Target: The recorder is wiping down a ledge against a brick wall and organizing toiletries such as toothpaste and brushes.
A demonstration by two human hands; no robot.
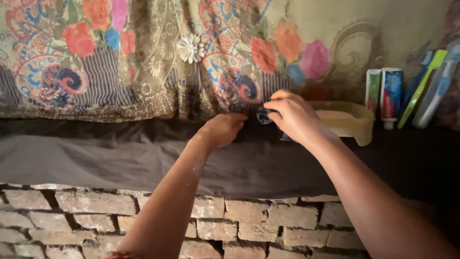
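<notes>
Head view: both hands meet at the back of a brick ledge (249, 216) draped in dark cloth (120, 160). The right hand (293, 115) pinches a small dark blue piece of fabric (263, 116) between fingertips, closed on it; the left hand (223, 128) is curled shut just beside it, though what it grips is hidden. Handling this well likely means keeping both pinches close together. The fabric looks crumpled, limp and shadowed, near a pale soap dish (352, 125) and floral curtain (143, 57).

Head camera, close, looking forward-down over brick ledge (249, 218), seemingly toward curtain (120, 57).
</notes>
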